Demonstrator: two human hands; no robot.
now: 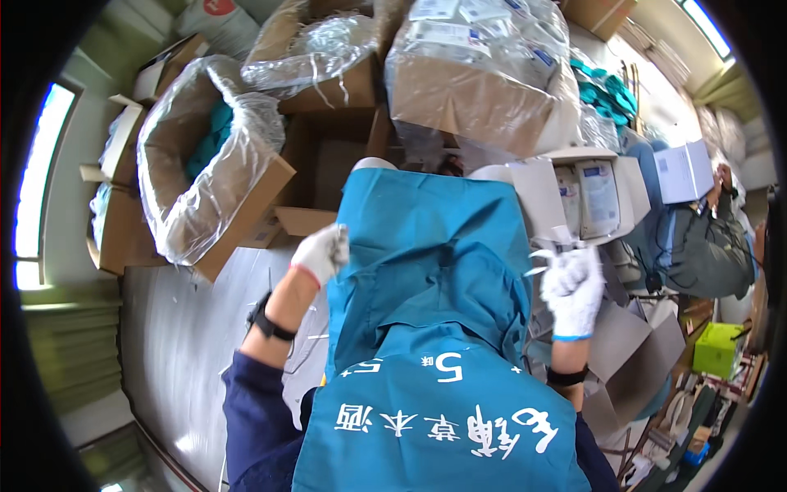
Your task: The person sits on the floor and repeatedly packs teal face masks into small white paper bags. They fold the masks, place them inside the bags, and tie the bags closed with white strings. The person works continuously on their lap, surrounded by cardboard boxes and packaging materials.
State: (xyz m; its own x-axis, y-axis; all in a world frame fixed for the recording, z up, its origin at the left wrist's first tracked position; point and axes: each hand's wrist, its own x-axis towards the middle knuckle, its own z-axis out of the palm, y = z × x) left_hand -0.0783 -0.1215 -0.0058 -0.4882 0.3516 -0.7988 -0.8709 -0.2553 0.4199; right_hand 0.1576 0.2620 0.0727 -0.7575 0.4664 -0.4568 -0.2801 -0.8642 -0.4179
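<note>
My left hand (323,252), in a white knit glove with a red cuff edge, is closed beside the left edge of the teal apron (430,221) over my lap. Its fingertips face the cloth, and whatever they hold, if anything, is hidden. My right hand (572,287), in a white glove with a blue cuff edge, is curled closed to the right of the apron. Thin white strips (545,261) stick out by its fingers; I cannot make out what they are. Just beyond it stands an open white carton (627,176) with flat white-and-blue packets (599,197) inside.
A large plastic-lined carton (467,94) heaped with packets stands ahead. At left, another lined carton (238,209) holds teal items (211,139). Grey cardboard (639,361) lies near my right forearm. At far right, a person (705,246) sits by a pale lilac box (684,172).
</note>
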